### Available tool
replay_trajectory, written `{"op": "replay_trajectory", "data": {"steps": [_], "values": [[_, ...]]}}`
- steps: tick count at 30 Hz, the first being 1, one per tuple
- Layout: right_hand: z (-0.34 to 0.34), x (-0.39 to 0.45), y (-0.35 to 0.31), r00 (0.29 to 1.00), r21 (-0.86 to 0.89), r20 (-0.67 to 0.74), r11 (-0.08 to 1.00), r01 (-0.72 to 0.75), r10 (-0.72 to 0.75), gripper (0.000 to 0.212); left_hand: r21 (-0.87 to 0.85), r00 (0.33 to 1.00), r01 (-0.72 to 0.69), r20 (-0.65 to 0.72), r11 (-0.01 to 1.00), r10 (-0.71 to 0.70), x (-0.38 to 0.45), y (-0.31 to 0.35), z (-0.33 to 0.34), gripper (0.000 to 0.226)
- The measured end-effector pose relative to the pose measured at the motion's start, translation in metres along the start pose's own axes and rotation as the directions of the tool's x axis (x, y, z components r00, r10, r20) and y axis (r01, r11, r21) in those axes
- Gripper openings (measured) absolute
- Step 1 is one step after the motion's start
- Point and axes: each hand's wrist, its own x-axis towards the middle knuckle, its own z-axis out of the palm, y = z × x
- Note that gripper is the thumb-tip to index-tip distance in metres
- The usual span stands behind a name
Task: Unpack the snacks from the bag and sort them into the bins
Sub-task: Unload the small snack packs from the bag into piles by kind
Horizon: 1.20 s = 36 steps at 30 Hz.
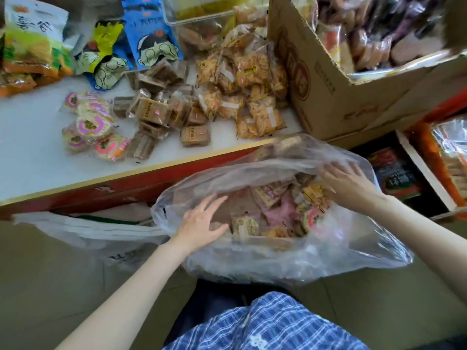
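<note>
A big clear plastic bag point(341, 243) full of mixed wrapped snacks point(275, 210) sits in front of me, below the table edge. My left hand point(202, 223) reaches into the bag's mouth with fingers spread, resting on brown packets and holding nothing. My right hand point(346, 180) lies flat with fingers apart on the bag's far right rim. On the white table point(30, 152) lie sorted piles: pink round rice cakes point(88, 125), brown square packets point(161, 109) and golden cracker packets point(252, 97).
A large cardboard box point(328, 97) with more snacks stands at the table's right. A clear plastic bin point(197, 13) sits at the back. Blue, yellow and green snack bags point(149, 34) lie far left. A white bag point(101, 236) hangs below the table; boxes point(396, 173) stand at right.
</note>
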Motion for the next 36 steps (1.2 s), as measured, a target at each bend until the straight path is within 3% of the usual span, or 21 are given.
{"op": "replay_trajectory", "data": {"steps": [3, 5, 8, 14, 17, 20, 24, 27, 30, 34, 36], "values": [[0.005, -0.009, -0.037, 0.976, 0.104, -0.149, 0.979, 0.177, -0.161, 0.048, 0.094, 0.996, 0.043, 0.072, 0.995, -0.05, -0.007, -0.001, 0.012, 0.072], [0.01, -0.014, -0.064, 0.968, 0.261, -0.029, 0.933, 0.249, -0.25, 0.05, 0.118, 0.991, 0.074, 0.102, 0.99, -0.087, -0.016, -0.005, 0.018, 0.078], [0.019, -0.006, -0.103, 0.892, 0.533, 0.269, 0.827, 0.177, -0.364, 0.062, 0.128, 0.986, 0.091, 0.13, 0.988, -0.107, -0.031, -0.013, 0.024, 0.084], [0.032, 0.006, -0.159, 0.804, 0.676, 0.348, 0.723, 0.141, -0.482, 0.064, 0.069, 0.978, 0.106, 0.175, 0.992, -0.117, -0.056, -0.038, 0.03, 0.098], [0.038, 0.007, -0.173, 0.778, 0.683, 0.392, 0.722, 0.111, -0.491, 0.063, 0.163, 0.956, 0.108, 0.254, 0.981, -0.147, -0.069, -0.048, 0.042, 0.087], [0.046, 0.008, -0.18, 0.821, 0.613, 0.385, 0.782, 0.114, -0.421, 0.048, 0.217, 0.918, 0.092, 0.36, 0.972, -0.168, -0.081, -0.061, 0.055, 0.07], [0.056, 0.008, -0.183, 0.892, 0.427, 0.337, 0.893, 0.14, -0.301, 0.028, 0.167, 0.933, 0.115, 0.32, 0.979, -0.164, -0.084, -0.07, 0.051, 0.053], [0.049, 0.016, -0.179, 0.976, 0.461, 0.153, 0.885, 0.066, -0.153, 0.026, 0.166, 0.947, 0.075, 0.298, 0.983, -0.122, -0.08, -0.07, 0.04, 0.044], [0.018, 0.029, -0.165, 1.0, 0.677, -0.002, 0.736, -0.01, 0.015, 0.018, 0.099, 0.974, 0.046, 0.216, 0.994, -0.067, -0.075, -0.066, 0.03, 0.038], [-0.029, 0.025, -0.154, 0.992, 0.945, 0.059, 0.315, -0.092, 0.113, 0.005, -0.094, 0.997, 0.029, -0.064, 0.995, -0.035, -0.07, -0.053, 0.007, 0.043], [-0.047, 0.02, -0.15, 0.991, 0.969, 0.029, 0.239, -0.059, 0.127, 0.006, -0.173, 0.987, 0.013, -0.157, 0.985, -0.041, -0.065, -0.046, -0.005, 0.048]]}}
